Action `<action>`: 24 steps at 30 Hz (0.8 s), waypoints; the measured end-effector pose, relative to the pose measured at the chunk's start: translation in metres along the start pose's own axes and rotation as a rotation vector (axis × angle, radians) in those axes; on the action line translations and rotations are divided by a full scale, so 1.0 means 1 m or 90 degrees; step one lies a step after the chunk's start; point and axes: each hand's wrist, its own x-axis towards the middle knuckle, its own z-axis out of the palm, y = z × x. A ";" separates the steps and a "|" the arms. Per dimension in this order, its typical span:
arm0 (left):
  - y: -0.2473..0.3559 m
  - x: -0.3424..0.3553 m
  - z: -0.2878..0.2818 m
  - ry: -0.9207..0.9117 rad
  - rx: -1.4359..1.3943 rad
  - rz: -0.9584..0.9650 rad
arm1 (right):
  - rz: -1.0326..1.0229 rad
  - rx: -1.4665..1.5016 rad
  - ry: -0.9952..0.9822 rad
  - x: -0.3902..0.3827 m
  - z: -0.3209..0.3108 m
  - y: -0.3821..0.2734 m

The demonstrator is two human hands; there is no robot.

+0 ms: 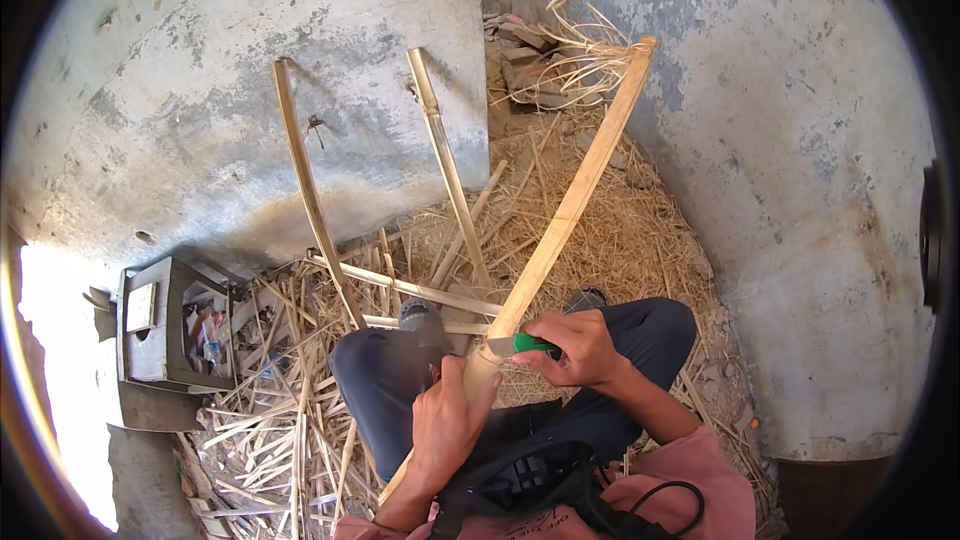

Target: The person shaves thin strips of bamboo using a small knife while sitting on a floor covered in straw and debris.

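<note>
Our left hand (447, 420) wraps the long bamboo strip (560, 225) near its lower end while our right hand (580, 348) clamps the green-handled knife (525, 344) against it just above; it looks stiff, light, splintery.

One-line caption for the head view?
Left hand grips a bamboo strip while right hand holds a green-handled knife against it.
</note>
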 end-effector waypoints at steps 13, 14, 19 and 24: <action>-0.005 -0.001 0.002 -0.033 0.004 -0.006 | 0.002 -0.072 -0.011 0.006 -0.014 0.002; -0.005 -0.003 0.002 -0.037 0.006 -0.012 | 0.001 -0.074 -0.005 0.006 -0.015 0.004; -0.012 -0.010 0.005 -0.052 0.019 -0.016 | 0.015 -0.127 0.007 0.009 -0.026 0.014; -0.014 -0.012 0.004 -0.073 0.003 -0.024 | -0.006 -0.163 0.051 0.008 -0.033 0.025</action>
